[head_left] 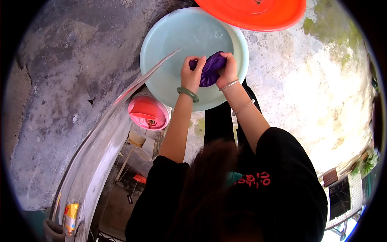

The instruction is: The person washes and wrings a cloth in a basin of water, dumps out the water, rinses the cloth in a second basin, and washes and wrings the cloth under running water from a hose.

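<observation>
A bunched dark purple cloth (210, 72) is gripped between both hands above a pale blue basin (155, 44) that appears to hold water. My left hand (193, 73), with a green bangle at its wrist, has its fingers closed around the cloth's left end. On the cloth's right side, my right hand (228, 72) is closed on it, a thin bracelet and a beaded one on that arm. Folds hide the exact shape of the cloth.
An orange-red basin (258, 14) sits past the pale blue one. Left of my forearm stands a pink bucket (161, 117) with a red item inside. A grey ledge (100, 149) runs along the left, bearing a yellow packet (71, 213). The ground is concrete.
</observation>
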`<state>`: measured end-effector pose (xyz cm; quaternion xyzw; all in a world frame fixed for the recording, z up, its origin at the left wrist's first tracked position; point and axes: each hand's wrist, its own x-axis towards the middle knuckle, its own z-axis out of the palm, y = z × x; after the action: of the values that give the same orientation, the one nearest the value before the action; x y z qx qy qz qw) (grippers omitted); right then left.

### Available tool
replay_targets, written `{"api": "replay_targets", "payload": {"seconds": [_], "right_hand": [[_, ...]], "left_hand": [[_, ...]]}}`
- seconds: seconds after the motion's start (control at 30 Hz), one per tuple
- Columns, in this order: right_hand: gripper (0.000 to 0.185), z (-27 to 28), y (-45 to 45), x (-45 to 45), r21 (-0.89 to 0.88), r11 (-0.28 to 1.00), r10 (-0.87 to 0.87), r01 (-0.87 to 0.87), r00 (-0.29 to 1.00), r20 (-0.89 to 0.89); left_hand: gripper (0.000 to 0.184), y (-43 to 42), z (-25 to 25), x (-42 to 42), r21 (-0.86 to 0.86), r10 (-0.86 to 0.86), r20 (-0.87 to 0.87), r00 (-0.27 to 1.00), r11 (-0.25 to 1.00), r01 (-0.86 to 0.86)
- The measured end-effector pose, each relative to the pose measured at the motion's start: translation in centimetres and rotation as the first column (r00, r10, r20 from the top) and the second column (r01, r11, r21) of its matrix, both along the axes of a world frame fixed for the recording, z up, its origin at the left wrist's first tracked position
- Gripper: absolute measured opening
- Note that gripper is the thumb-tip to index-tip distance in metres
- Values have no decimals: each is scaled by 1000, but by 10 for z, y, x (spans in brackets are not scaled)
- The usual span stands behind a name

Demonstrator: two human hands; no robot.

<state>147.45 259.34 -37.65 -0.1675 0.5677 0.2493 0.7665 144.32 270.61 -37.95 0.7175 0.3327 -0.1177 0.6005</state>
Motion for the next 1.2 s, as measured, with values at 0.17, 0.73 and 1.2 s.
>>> {"api": "replay_targets", "payload": {"seconds": [0.17, 0.73, 1.2], "right_hand": [[26, -16, -22, -21, -54, 981, 190, -185, 973, 128], [51, 18, 27, 56, 166, 887, 266, -431, 770, 579], [29, -5, 12, 34, 355, 915, 11, -190, 893, 449]], "left_hand": [[62, 36, 37, 1, -168, -88, 9, 996, 982, 88], [39, 35, 63, 59, 18, 212, 72, 975, 977, -214], [48, 53, 98, 33, -418, 327, 254, 910, 886, -201]]}}
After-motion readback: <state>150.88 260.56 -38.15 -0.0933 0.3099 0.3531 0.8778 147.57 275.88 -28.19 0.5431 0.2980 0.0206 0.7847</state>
